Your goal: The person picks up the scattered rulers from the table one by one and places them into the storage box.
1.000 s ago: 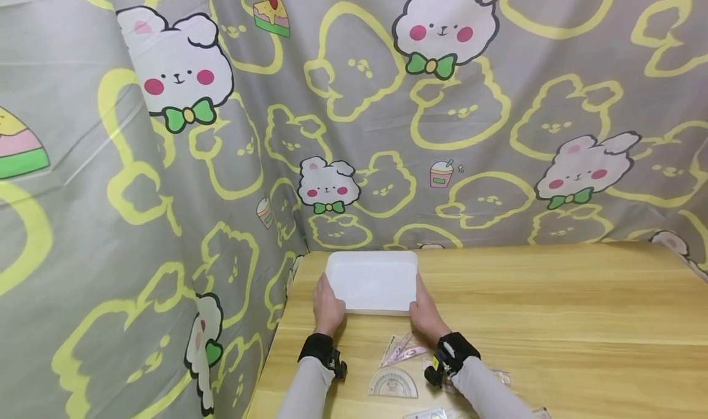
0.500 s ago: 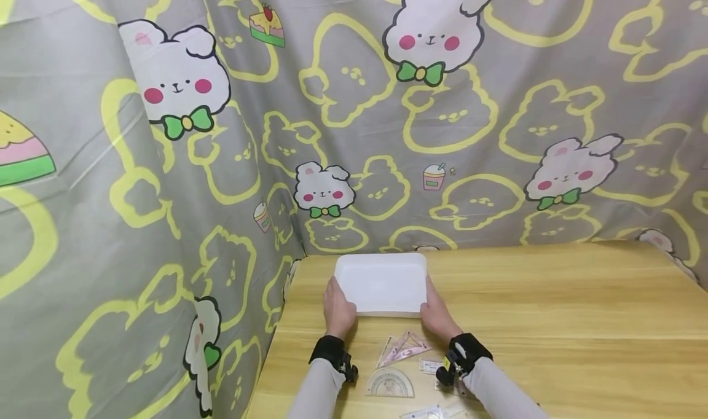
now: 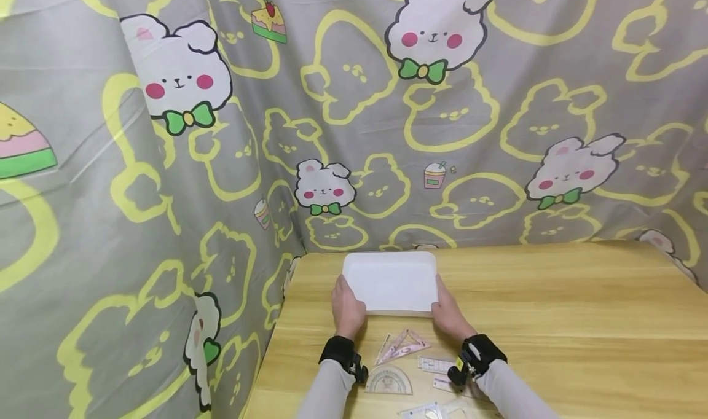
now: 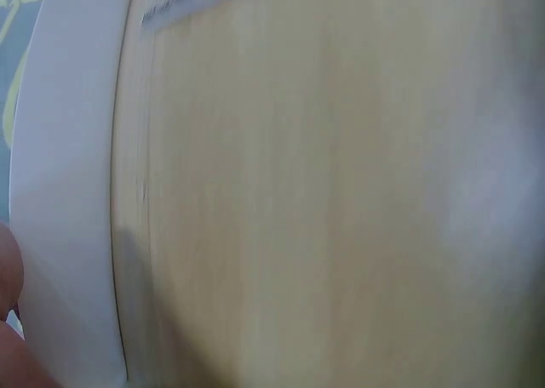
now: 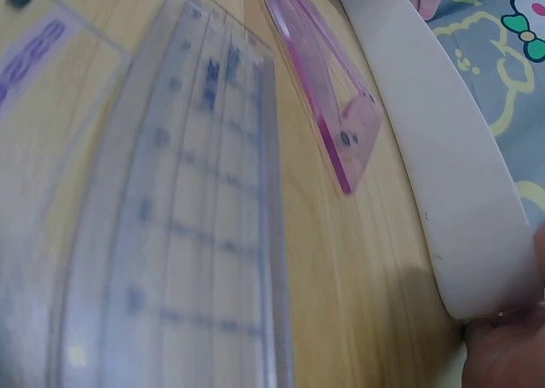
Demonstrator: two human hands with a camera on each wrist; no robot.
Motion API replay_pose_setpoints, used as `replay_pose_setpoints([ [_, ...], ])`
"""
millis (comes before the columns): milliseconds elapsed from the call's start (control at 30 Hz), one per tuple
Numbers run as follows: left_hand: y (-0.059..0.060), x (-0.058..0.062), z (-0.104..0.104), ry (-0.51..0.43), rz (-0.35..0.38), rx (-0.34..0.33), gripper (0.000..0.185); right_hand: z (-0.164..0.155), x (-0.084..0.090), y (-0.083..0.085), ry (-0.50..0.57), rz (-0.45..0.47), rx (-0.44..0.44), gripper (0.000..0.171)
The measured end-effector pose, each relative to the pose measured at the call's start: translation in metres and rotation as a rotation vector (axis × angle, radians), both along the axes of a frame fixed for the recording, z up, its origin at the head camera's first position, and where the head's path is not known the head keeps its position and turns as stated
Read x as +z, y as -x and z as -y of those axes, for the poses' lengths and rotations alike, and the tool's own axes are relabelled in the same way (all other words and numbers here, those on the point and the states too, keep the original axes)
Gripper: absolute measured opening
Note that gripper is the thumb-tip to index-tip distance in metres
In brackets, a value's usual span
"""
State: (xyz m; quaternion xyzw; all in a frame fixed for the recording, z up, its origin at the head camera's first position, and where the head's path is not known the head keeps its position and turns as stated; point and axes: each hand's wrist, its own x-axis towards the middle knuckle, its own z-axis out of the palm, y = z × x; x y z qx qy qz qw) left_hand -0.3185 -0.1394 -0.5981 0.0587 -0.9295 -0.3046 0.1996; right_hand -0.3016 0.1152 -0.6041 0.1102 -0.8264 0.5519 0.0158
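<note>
A white rectangular tray (image 3: pixel 389 284) sits at the back of the wooden table, its inside bare. My left hand (image 3: pixel 348 308) grips its left near corner. On the opposite side, my right hand (image 3: pixel 450 311) holds the right near corner. The left wrist view shows the tray's outer wall (image 4: pixel 64 184) with a bit of my left hand (image 4: pixel 10 273) at the edge. In the right wrist view, my right hand (image 5: pixel 507 354) is against the end of the tray wall (image 5: pixel 451 150). The fingers under or behind the tray are hidden.
Nearer than the tray lie pinkish set squares (image 3: pixel 406 347), a clear protractor (image 3: pixel 389 381) and a clear ruler (image 3: pixel 436 365). More clear plastic pieces (image 3: pixel 423 411) lie at the front, partly cut off. A patterned curtain (image 3: pixel 365 130) hangs behind and to the left of the table (image 3: pixel 553 321).
Both hands have moved the tray a little to the right along the back of the table. The ruler by the right wrist shows more now. The head view has shifted slightly.
</note>
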Motion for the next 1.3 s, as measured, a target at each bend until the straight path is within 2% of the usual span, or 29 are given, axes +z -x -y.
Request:
replay_pose_setpoints([
  [200,-0.005,0.000,-0.011,0.005,0.011,0.007,0.080,-0.011,0.000,-0.003,-0.034,-0.007,-0.007,0.073],
  [533,-0.003,0.000,-0.023,0.059,0.020,0.011,0.080,-0.021,0.005,-0.008,-0.030,0.038,-0.005,0.073],
  [900,-0.006,0.002,-0.053,0.059,0.023,0.012,0.081,-0.052,0.003,-0.008,-0.034,0.016,0.000,0.074],
  [1067,-0.010,0.004,-0.064,0.088,0.028,0.028,0.079,-0.062,0.003,-0.008,-0.022,0.021,0.003,0.077],
  [1200,-0.015,0.003,-0.071,0.125,0.003,0.048,0.078,-0.069,0.003,-0.012,-0.028,0.030,0.008,0.077],
  [1300,-0.018,0.001,-0.076,0.138,-0.004,0.037,0.078,-0.075,0.003,-0.016,-0.039,0.035,0.002,0.077],
])
